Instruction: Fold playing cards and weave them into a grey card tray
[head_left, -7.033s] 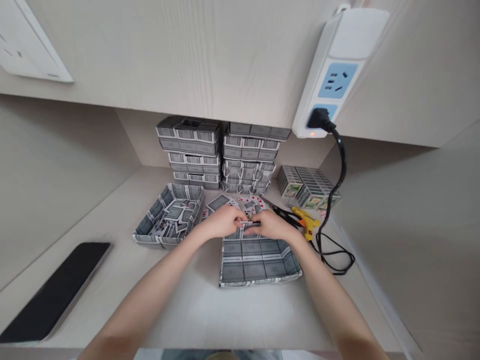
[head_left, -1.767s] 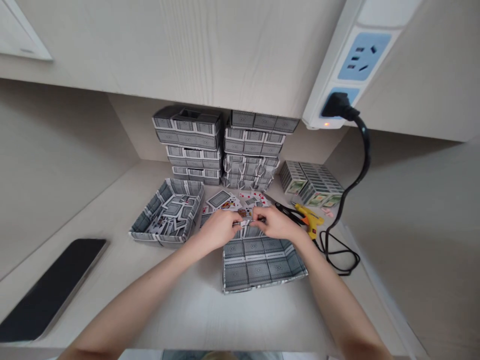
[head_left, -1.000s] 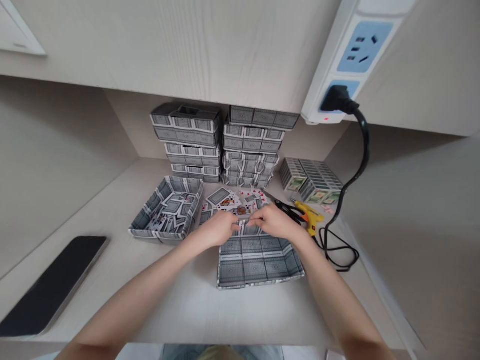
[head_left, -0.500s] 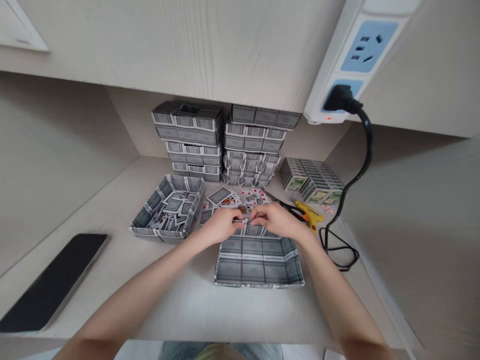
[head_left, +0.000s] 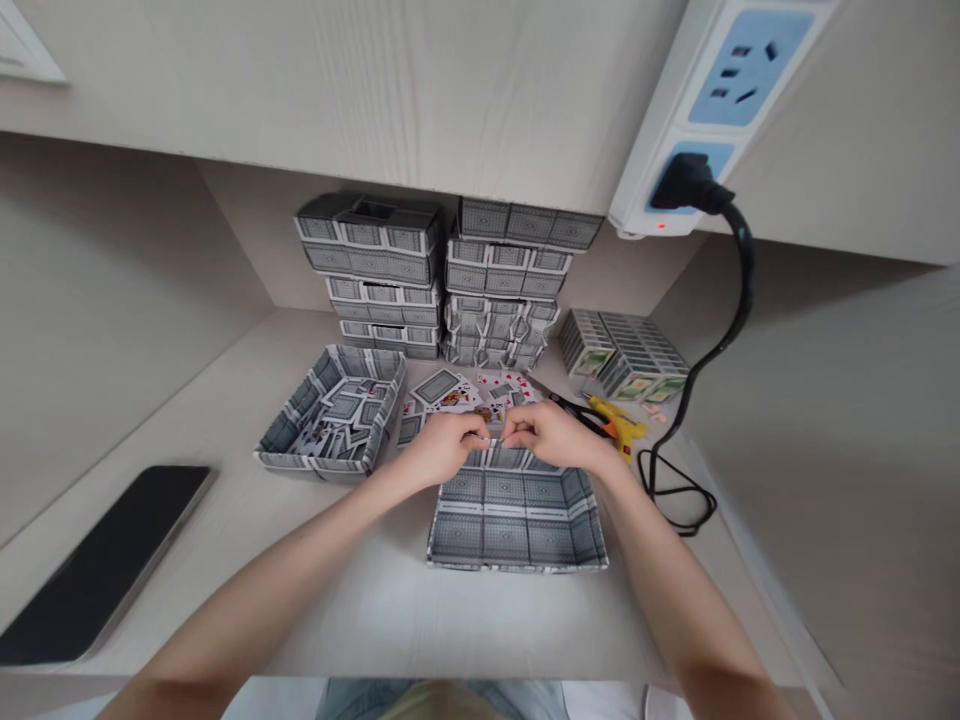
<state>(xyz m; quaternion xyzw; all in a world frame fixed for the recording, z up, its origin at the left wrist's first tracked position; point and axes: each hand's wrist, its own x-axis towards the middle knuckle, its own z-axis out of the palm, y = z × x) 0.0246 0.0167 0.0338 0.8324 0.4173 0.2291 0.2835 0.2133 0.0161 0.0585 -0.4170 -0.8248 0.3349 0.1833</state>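
A shallow tray (head_left: 517, 520) made of grey-backed playing cards lies on the desk in front of me. My left hand (head_left: 442, 448) and my right hand (head_left: 551, 437) meet at its far wall, fingers pinched together on the top edge of that wall. Their fingertips almost touch. Loose playing cards (head_left: 457, 392) lie face up and face down just behind the hands.
A second card tray (head_left: 296, 435) holding loose cards sits left. Two stacks of card trays (head_left: 442, 290) stand at the back. Card packs (head_left: 622, 355), scissors (head_left: 574, 412), a yellow glue gun (head_left: 616, 425) and its black cable (head_left: 679, 480) are right. A phone (head_left: 97, 560) lies far left.
The tray has turned a little, so that its near edge now lies square to me. Both hands have stayed pinched at its far wall. The view has tilted slightly.
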